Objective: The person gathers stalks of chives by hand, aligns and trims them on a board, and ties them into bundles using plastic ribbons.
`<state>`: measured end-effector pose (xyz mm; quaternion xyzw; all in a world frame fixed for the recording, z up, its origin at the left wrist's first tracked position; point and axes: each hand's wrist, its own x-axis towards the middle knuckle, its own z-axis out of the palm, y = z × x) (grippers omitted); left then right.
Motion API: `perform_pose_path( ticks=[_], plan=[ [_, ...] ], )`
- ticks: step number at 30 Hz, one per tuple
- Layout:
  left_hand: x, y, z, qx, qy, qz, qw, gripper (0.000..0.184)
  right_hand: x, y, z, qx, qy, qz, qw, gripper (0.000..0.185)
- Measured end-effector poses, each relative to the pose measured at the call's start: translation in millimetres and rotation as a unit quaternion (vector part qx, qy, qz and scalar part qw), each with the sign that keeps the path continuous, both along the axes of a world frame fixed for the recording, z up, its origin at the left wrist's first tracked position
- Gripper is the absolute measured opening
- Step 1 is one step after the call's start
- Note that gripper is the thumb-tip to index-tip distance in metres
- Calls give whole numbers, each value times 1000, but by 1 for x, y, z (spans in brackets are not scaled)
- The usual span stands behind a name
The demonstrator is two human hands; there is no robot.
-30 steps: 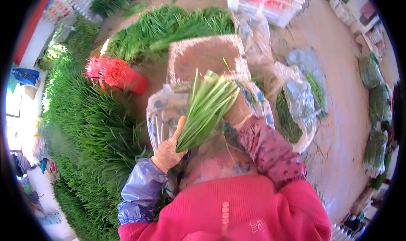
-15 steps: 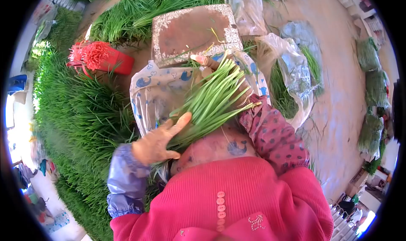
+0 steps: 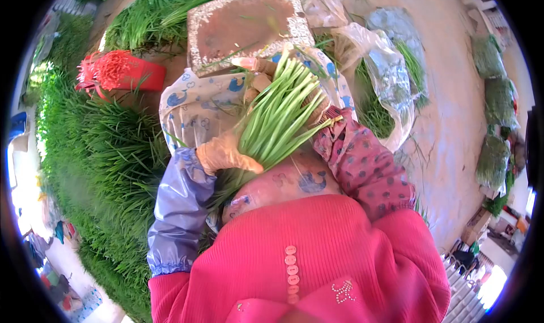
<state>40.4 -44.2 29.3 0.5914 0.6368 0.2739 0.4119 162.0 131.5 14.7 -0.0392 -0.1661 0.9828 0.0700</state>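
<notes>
A bunch of garlic chives (image 3: 280,110) lies slantwise over my lap, pale stem ends up and leaves down toward the left. My right hand (image 3: 262,80), in a brownish glove with a bare fingertip showing, holds the bunch from beneath near the stem ends. The stems hide part of that hand. Around the leafy part closes my left hand (image 3: 224,154), in an orange glove. Its thumb lies along the near side of the leaves, while its other fingers are hidden behind them. A single stem with a yellowish end sticks out near my right cuff.
Beyond my lap, covered by a whale-print plastic apron (image 3: 190,99), stands a worn low stool or block (image 3: 243,31). A red box (image 3: 150,75) with red ties is at left, beside massed chives (image 3: 102,147). A clear bag (image 3: 399,96) holding greens lies at right.
My left hand has gone from spread fingers beside the leaves to closing around them. My right hand still holds the stems. The surroundings have shifted slightly up and left in view.
</notes>
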Motion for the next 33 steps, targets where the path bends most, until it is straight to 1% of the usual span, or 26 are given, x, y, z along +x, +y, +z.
perform_pose_path(
  ticks=[2,3,5,6,7,9,10,11,12,13,15,16,17,18,19,21,22,23,25,26,27,28,29,30,31,33],
  plan=[
    [23,4,15,-103,-252,74,959,96,5,9,3,-2,27,33,999,72],
    [25,4,11,-108,-257,70,958,96,9,21,17,18,20,67,997,66],
    [30,1,3,-131,-418,132,889,90,3,54,15,171,-117,22,978,61],
    [35,0,4,-99,-447,159,875,85,9,68,15,165,-121,22,979,61],
    [38,-1,3,-103,-448,161,873,85,17,84,17,282,-129,-38,950,45],
    [40,-2,1,-91,-443,184,873,88,21,88,43,393,-133,-96,905,31],
    [43,-3,0,-82,-446,204,867,85,27,78,73,559,-124,-76,816,24],
    [42,-4,0,-83,-447,204,867,85,32,69,90,706,-110,-55,698,18],
    [42,-3,-1,-78,-396,196,894,74,27,59,83,830,-38,-195,522,33],
    [43,-4,-1,-76,-345,184,917,63,21,53,81,829,-45,-195,523,33],
    [45,-8,-3,-106,-350,197,910,61,15,44,77,930,2,-40,365,29],
    [46,-10,-4,-130,-353,216,901,59,19,34,74,879,-93,-28,466,27],
    [45,-12,-4,-136,-356,209,901,59,21,32,75,877,-103,-27,468,27],
    [43,-13,-4,-128,-344,201,908,57,23,32,78,754,-182,-77,627,24],
    [42,-15,-5,-118,-332,195,915,56,25,32,79,593,-250,-125,755,22],
    [38,-24,-20,-143,-351,193,905,54,35,60,64,563,-233,-243,755,18],
    [37,-34,-38,-92,-283,198,934,52,46,73,66,546,-210,-298,755,18],
    [41,-28,-21,-86,-292,226,925,50,59,80,77,456,-278,-321,782,17],
    [44,-25,-10,-77,-302,255,915,50,94,103,69,564,-302,-210,739,20],
    [42,-32,-22,-6,-171,205,964,48,109,109,72,591,-366,-81,714,22],
    [39,-37,-27,68,-54,124,988,46,117,104,69,591,-367,-78,714,22],
    [37,-41,-32,157,88,58,982,44,126,93,65,582,-364,-52,725,25],
    [34,-45,-38,250,212,20,945,42,134,82,65,573,-360,-28,736,30],
    [38,-41,-28,181,105,76,975,39,129,66,73,528,-355,-23,771,35],
    [40,-40,-22,107,-4,129,986,37,125,53,74,525,-356,-25,772,35],
    [35,-48,-38,97,31,126,987,35,116,35,72,606,-305,-3,735,35]
  ],
)
